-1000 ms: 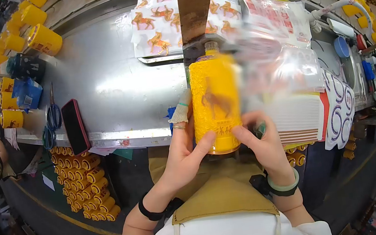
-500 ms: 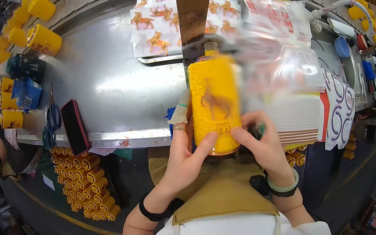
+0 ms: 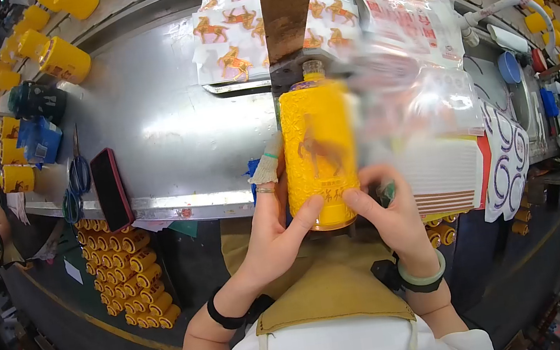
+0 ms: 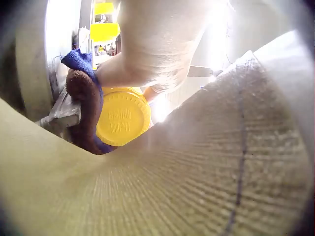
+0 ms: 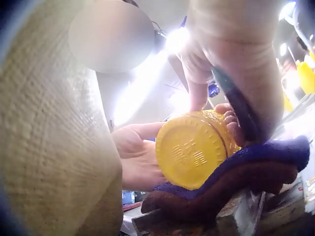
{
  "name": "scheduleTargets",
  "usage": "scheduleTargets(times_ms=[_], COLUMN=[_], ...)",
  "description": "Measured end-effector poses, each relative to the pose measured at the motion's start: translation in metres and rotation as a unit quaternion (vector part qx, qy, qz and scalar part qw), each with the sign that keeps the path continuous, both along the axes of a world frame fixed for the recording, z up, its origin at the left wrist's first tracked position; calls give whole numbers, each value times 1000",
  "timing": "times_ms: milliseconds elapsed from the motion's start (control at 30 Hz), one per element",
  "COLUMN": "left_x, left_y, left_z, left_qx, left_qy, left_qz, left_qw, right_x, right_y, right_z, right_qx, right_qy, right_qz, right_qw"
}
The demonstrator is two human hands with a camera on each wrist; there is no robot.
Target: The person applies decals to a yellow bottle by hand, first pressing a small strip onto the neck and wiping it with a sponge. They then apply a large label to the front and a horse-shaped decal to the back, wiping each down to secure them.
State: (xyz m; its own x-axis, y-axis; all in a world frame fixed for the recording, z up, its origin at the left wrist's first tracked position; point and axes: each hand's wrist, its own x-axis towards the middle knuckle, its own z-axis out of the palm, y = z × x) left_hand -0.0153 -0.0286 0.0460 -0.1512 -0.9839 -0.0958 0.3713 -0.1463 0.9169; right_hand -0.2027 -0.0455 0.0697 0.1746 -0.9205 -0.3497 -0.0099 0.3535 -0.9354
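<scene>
A yellow textured bottle (image 3: pixel 319 148) with a horse picture and lettering lies neck away from the person in the head view. My left hand (image 3: pixel 276 236) grips its lower left side, thumb on the front near the base; one finger wears a whitish cover. On the lower right side, my right hand (image 3: pixel 392 220) holds it with the thumb by the lettering. The bottle's round base (image 5: pixel 189 155) faces the right wrist view, above a blue cloth-covered rest (image 5: pixel 236 167). The left wrist view shows the same base (image 4: pixel 124 117) beside blue cloth (image 4: pixel 78 60).
A brown post (image 3: pixel 290 9) stands beyond the bottle. Horse decals (image 3: pixel 233 63) lie on a tray behind. Stacked sheets (image 3: pixel 437 174) and plastic-wrapped prints (image 3: pixel 410 28) are at right; a phone (image 3: pixel 110 188) and scissors (image 3: pixel 79 171) at left. Yellow bottles (image 3: pixel 65 60) line the far belt.
The yellow bottles on the far belt have shifted rightward. Both hands keep their hold on the bottle, which has hardly moved.
</scene>
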Motion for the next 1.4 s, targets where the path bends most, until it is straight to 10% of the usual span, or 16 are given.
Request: scheduleTargets(times_ms=[567,833,1033,1167,1400], left_x=[-2,-17,-22,-24,-9], left_y=[0,0,4,4,13], left_z=[3,2,-2,2,-8], left_qx=[-4,-12,-26,-47,-51], left_qy=[-21,-53,-66,-64,-71], left_qz=[2,56,60,65,42], left_qw=[1000,997,996,995,995], right_x=[-5,-30,0,11,6], right_y=[-1,-33,-52,-56,-45], right_z=[2,32,67,71,52], right_qx=[18,-221,-468,-548,-487], right_qy=[-33,53,324,414,357], right_qz=[-2,-45,261,217,181], right_qw=[999,973,780,694,776])
